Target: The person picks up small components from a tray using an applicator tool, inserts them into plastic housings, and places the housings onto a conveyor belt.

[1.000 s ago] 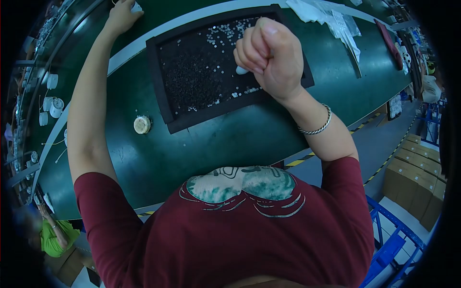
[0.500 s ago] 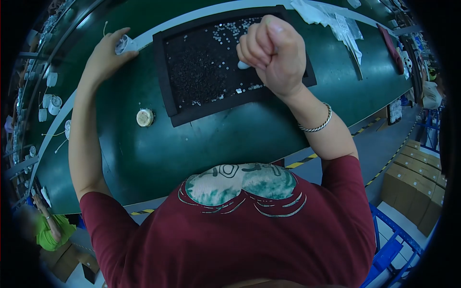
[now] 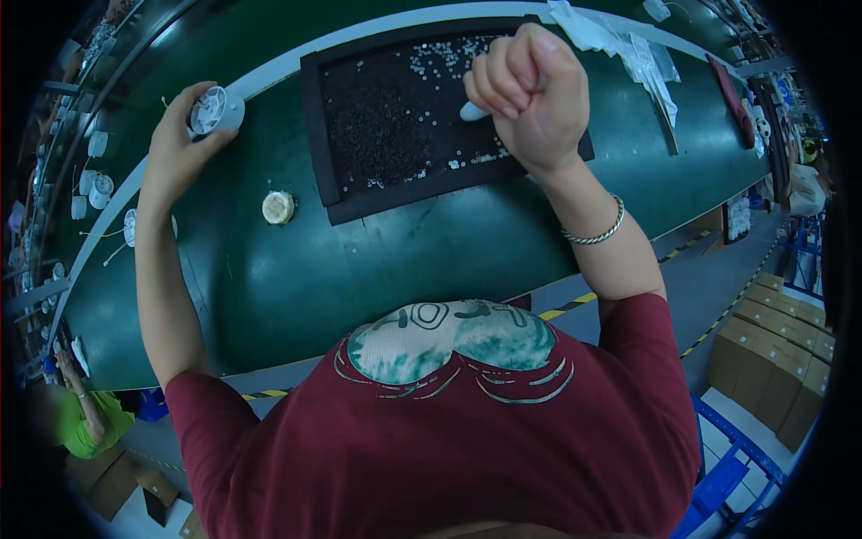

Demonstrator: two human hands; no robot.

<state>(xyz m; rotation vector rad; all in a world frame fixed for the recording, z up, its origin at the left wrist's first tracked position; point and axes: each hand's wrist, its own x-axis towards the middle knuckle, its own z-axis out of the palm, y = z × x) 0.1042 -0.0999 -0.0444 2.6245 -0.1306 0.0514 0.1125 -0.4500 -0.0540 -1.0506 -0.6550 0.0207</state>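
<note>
A white round plastic part (image 3: 218, 110) with an open, ribbed inside is held between the fingers and thumb of my left hand (image 3: 180, 142), over the left of the green table. My right hand (image 3: 539, 99) is closed in a fist above the right part of a black tray (image 3: 321, 135). A pale rounded tip (image 3: 471, 111) sticks out below its curled fingers; the rest of that object is hidden. Small black pieces (image 3: 377, 139) and small shiny rings (image 3: 435, 58) lie in the tray.
A small round cream-coloured piece (image 3: 278, 207) sits left of the tray. White plastic bags (image 3: 620, 40) lie at the back right, near a dark red item (image 3: 729, 99). White parts (image 3: 101, 190) line the left. Another person (image 3: 90, 422) is at lower left.
My left hand has moved slightly left and down in view, turning the white part so more of its inside shows. The right fist has shifted a little right, and the tray appears shifted slightly right.
</note>
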